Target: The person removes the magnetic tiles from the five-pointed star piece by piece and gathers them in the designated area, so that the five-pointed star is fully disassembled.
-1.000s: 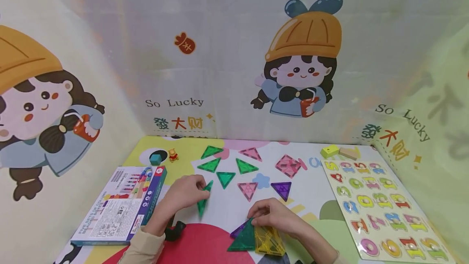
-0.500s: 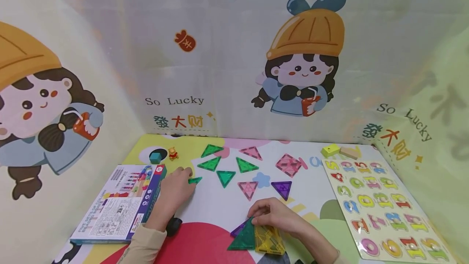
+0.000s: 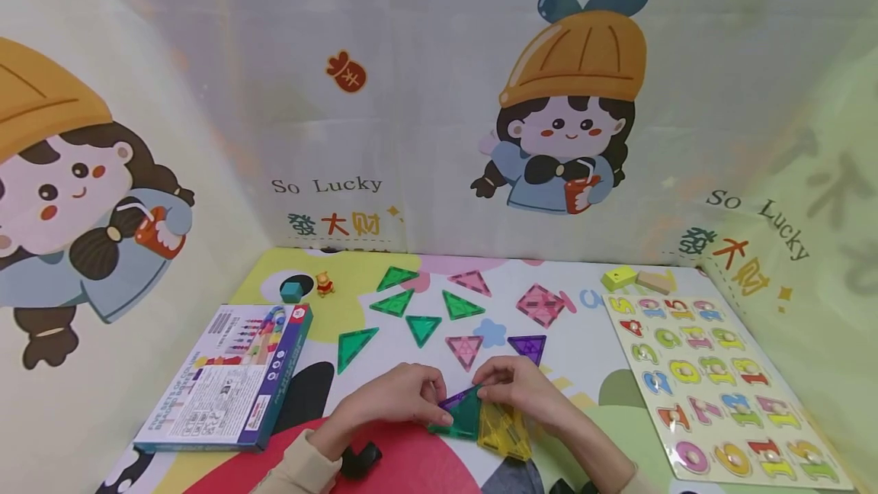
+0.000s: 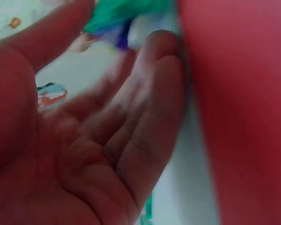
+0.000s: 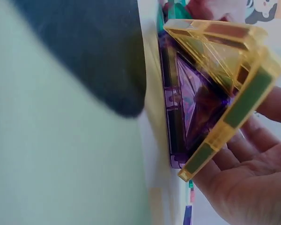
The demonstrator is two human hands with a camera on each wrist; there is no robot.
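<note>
Magnetic tiles stand joined in a small tilted-sided structure near the front middle of the table. Its faces are a green triangular tile, a yellow tile and a purple tile, mostly hidden behind the green one in the head view. My right hand pinches the structure at its top, with fingers behind the yellow face. My left hand grips its left corner, thumb on the green tile and fingers behind it. One loose green triangle lies beyond the left hand.
Several green triangles, pink triangles and a purple triangle lie behind the structure. A toy box is at left, a number puzzle board at right. Small blocks and a bear figure sit farther back.
My left hand set down the green triangle beside the toy box and let it go. It then came back right and took hold of the structure. My right hand kept its grip.
</note>
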